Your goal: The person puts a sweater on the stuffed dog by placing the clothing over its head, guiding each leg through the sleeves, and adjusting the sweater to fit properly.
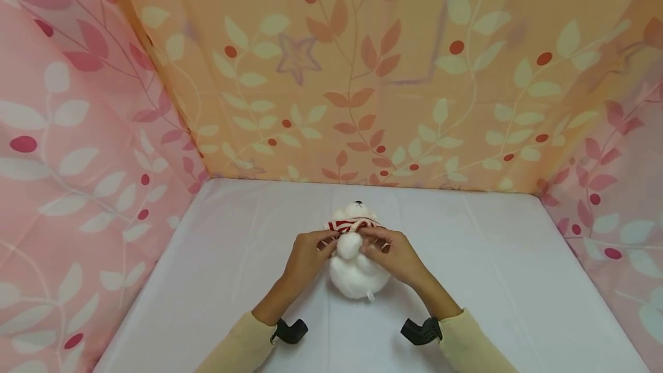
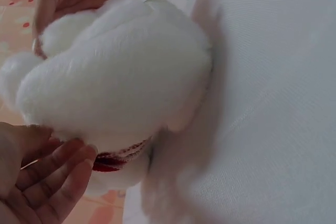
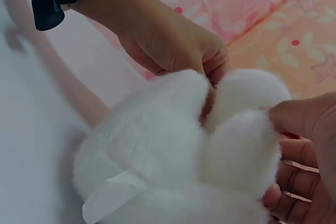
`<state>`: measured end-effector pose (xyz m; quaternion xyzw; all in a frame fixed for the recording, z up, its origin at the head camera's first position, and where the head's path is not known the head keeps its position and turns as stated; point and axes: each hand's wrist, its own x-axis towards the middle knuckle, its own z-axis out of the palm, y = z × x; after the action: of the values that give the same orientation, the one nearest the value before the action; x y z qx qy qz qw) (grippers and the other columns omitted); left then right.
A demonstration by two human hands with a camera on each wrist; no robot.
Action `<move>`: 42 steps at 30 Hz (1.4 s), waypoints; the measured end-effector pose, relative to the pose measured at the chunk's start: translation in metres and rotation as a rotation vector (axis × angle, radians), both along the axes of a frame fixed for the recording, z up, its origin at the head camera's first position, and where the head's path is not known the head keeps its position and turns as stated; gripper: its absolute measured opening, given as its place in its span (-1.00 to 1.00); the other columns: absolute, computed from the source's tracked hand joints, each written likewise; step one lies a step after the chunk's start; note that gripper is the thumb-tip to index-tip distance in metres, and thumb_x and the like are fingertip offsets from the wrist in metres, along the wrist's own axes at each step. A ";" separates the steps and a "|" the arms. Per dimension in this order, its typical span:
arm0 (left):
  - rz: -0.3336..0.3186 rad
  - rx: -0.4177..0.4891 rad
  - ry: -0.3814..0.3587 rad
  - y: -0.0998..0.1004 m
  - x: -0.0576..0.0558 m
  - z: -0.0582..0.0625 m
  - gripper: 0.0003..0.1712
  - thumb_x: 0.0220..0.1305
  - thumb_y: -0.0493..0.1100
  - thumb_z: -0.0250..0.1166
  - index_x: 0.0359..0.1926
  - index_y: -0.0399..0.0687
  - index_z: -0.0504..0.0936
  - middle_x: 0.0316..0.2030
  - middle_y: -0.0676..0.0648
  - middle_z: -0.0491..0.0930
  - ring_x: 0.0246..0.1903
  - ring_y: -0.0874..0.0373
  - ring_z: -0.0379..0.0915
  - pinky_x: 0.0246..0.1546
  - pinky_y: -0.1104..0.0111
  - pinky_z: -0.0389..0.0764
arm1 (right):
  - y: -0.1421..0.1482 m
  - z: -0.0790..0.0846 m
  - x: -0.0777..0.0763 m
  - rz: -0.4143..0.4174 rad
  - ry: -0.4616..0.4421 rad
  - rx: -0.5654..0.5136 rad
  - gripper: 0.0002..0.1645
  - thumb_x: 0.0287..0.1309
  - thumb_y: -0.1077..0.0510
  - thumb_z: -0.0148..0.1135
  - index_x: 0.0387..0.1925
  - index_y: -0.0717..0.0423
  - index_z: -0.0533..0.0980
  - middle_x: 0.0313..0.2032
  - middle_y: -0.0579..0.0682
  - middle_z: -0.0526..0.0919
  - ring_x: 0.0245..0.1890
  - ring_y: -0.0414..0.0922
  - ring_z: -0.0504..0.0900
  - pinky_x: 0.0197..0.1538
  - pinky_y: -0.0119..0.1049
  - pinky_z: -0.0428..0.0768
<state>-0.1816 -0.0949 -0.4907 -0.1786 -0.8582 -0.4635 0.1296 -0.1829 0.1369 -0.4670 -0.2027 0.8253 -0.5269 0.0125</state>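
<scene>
A white plush bear (image 1: 357,263) lies on the white table sheet (image 1: 518,281), its head pointing away from me. Round its neck is a red-and-white striped scarf (image 1: 352,224). My left hand (image 1: 311,252) pinches the scarf at the bear's left side, fingers curled at the neck. My right hand (image 1: 391,252) pinches the scarf on the other side. The left wrist view shows the bear's fluffy body (image 2: 115,72), a strip of red scarf (image 2: 113,161) and my left fingers (image 2: 52,177) beside it. In the right wrist view the bear (image 3: 173,150) fills the middle, with its white tag (image 3: 107,195).
Leaf-patterned fabric walls enclose the table: orange at the back (image 1: 362,73), pink on the left (image 1: 77,160) and right (image 1: 616,206). Black wrist mounts (image 1: 290,331) sit on both cream sleeves.
</scene>
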 end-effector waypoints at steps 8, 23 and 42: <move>-0.022 0.030 0.001 0.000 -0.010 0.006 -0.90 0.27 -0.19 0.44 -0.23 -0.10 0.80 -0.44 0.06 0.74 -0.55 0.34 0.58 -0.50 0.48 0.62 | -0.014 -0.005 0.009 -0.114 0.224 0.158 -0.44 -0.11 -0.17 0.64 -0.02 -0.14 0.71 -0.08 -0.23 0.73 -0.11 -0.20 0.65 -0.12 -0.24 0.62; 0.165 -0.246 0.239 0.001 -0.015 0.021 -0.90 0.16 -0.29 0.48 -0.36 -0.11 0.69 -0.55 0.05 0.64 -0.56 0.29 0.53 -0.52 0.43 0.55 | -0.040 -0.010 0.017 -0.218 0.581 0.289 -0.49 -0.19 -0.16 0.66 -0.20 0.00 0.74 -0.18 -0.12 0.76 -0.13 -0.13 0.65 -0.22 -0.14 0.67; 0.066 -0.060 0.387 -0.011 -0.008 0.019 -0.78 0.22 -0.41 0.34 -0.13 -0.23 0.80 -0.32 -0.08 0.77 -0.41 0.21 0.69 -0.42 0.45 0.66 | -0.052 -0.006 0.017 -0.265 0.620 0.369 -0.68 0.00 -0.06 0.45 -0.29 0.07 0.76 -0.21 -0.04 0.78 -0.24 -0.06 0.63 -0.34 -0.15 0.63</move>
<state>-0.1894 -0.1055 -0.4717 -0.2399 -0.8361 -0.3902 0.3020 -0.1663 0.0854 -0.4726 -0.2383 0.8899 -0.2805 -0.2696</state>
